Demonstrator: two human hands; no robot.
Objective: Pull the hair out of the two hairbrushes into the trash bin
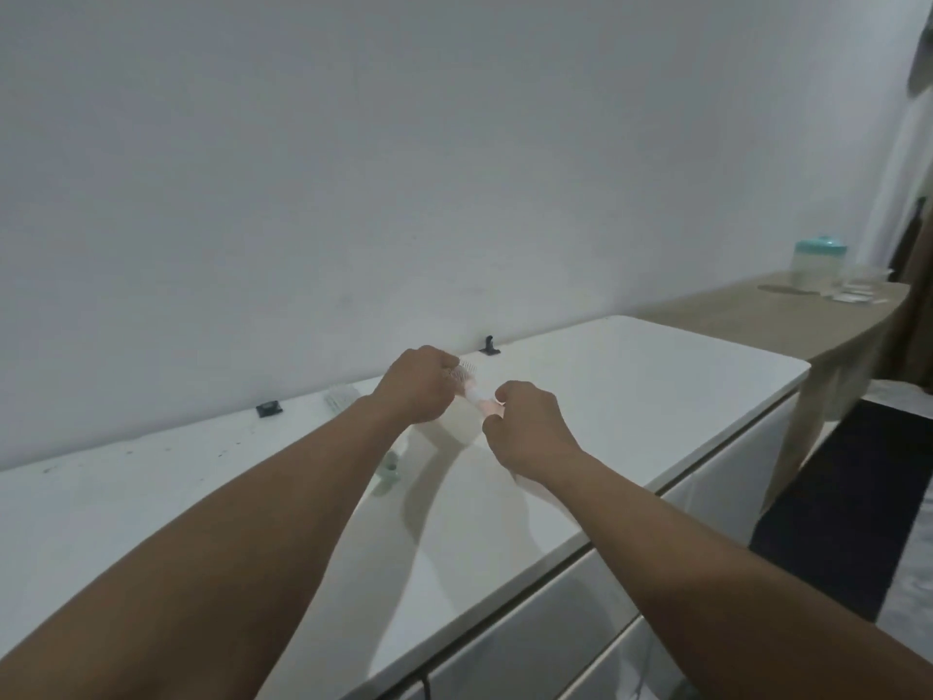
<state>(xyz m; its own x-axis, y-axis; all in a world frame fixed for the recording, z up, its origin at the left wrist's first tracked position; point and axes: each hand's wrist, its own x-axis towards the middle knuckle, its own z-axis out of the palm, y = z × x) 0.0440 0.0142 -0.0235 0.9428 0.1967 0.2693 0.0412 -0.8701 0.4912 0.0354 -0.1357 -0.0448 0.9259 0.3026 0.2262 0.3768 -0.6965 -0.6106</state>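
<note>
Above a white countertop (pixel 631 396) set against a plain white wall (pixel 353 169), the right hand (pixel 530 426) grips the pink hairbrush (pixel 472 389) handle while the left hand (pixel 419 384) fingers pinch its bristle head, a second hairbrush (pixel 339 398) lying just left of them and a tan table (pixel 787 315) far right.

Two bare forearms are showing, with no sleeve covering either up to the lower frame edge. The left hand (pixel 421 384) and the right hand (pixel 527 426) are wearing no gloves, rings, watch or bands on the wrists behind them.
</note>
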